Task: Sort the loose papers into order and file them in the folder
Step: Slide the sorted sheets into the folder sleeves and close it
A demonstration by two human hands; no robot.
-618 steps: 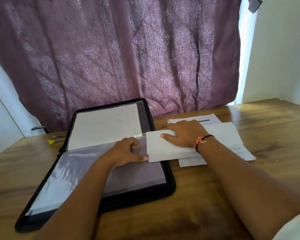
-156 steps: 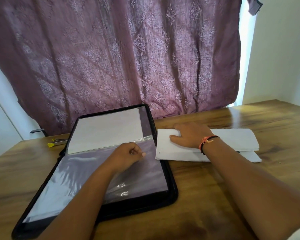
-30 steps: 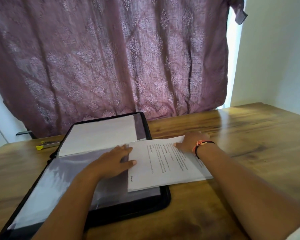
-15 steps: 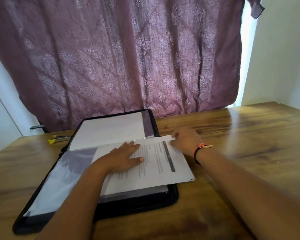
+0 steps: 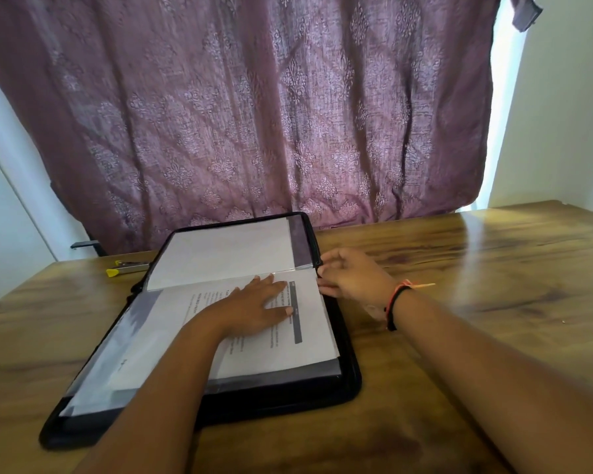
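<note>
One open black zip folder [image 5: 351,378] holds two white sheets [image 5: 226,254]. My left hand [image 5: 254,307] lies flat on the near printed sheet [image 5: 308,340]; my right hand [image 5: 355,278] rests slack-fingered at its edge. One yellow-tipped tool [image 5: 125,268] lies behind.

Glossy grained wood for the table [image 5: 493,268], matt woven cloth for the curtain [image 5: 254,114], shiny clear plastic for the folder sleeve [image 5: 112,362], matt paper for the printed sheet [image 5: 310,340].
</note>
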